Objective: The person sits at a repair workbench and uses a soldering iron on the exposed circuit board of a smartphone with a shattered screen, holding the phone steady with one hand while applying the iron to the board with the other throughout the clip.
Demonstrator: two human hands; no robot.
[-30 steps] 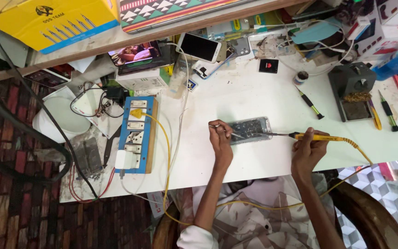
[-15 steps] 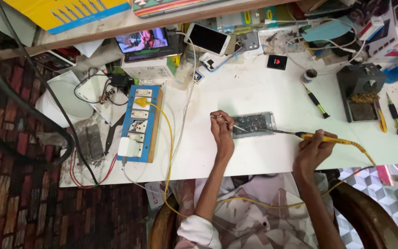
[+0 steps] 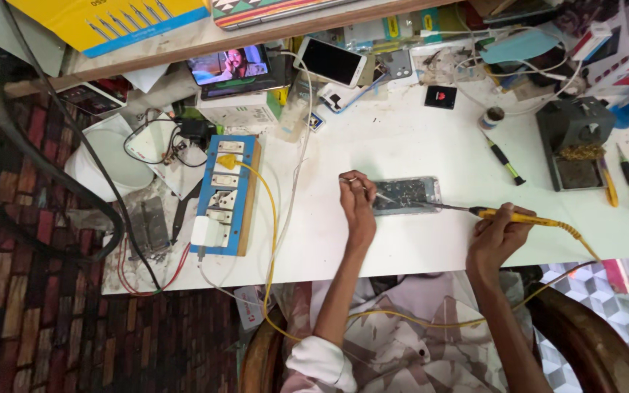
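You are holding a yellow-handled soldering iron (image 3: pixel 511 216) in your right hand (image 3: pixel 495 236), fingers clenched round the grip like a pen, so the thin metal tip is reaching leftward onto the opened phone (image 3: pixel 405 195) lying flat on the white table (image 3: pixel 373 145). The phone is sitting just ahead of you, between both hands, with its inner board facing up. Your left hand (image 3: pixel 357 207) is pinching a thin pair of tweezers (image 3: pixel 368 188), fingertips closed on them, and the points are resting at the phone's left end; the hand is lying beside the device, likely steadying it while the iron works from the other side. The iron's yellow cord (image 3: pixel 573 236) is trailing off the table edge and across your lap, keeping slack away from the board. The blue switch board (image 3: pixel 226 196) is lying well to the left, apart from the work. The dark iron stand (image 3: pixel 573 138) with its brass wool is sitting to the right, within reach of the iron hand, and a green-handled screwdriver (image 3: pixel 505 156) is lying between it and the phone.
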